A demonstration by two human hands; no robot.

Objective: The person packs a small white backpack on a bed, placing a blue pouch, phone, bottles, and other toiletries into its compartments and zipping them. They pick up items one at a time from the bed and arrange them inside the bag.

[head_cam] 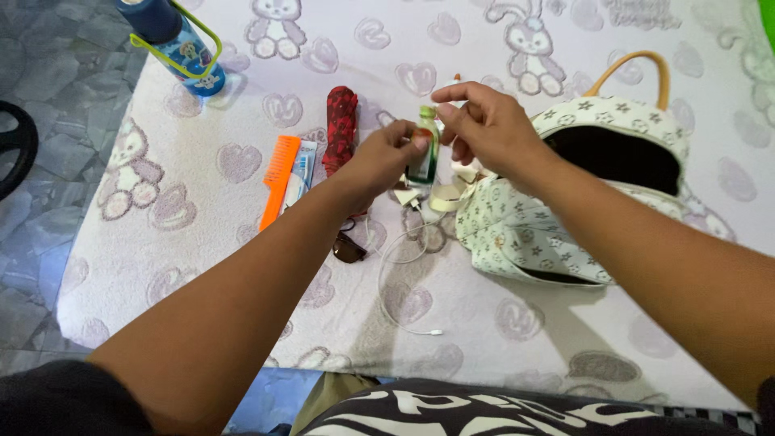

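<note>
1. Green glass or plastic, the small bottle (425,153) stood upright in the air between both hands, above the bed (242,299), its long axis running up and down with the pale green cap at the top.
2. The left hand (389,153) was closed round the bottle's lower body from the left side, fingers wrapped on it.
3. The right hand (484,121) came in from the right, its fingertips pinched on the cap; it sat higher than the left, so the cap lay nearer to it and the body nearer to the left.
4. Just below the bottle lay a roll of tape (445,198) and a white charger with its cable (395,291) looping toward the person.
5. A white patterned bag (517,234) lay open just to the right, touching the clutter.
6. Further left were a folded red umbrella (341,125), an orange comb (277,182) beside a tube (299,178), and a blue water bottle (182,44) well apart at the far corner.
</note>
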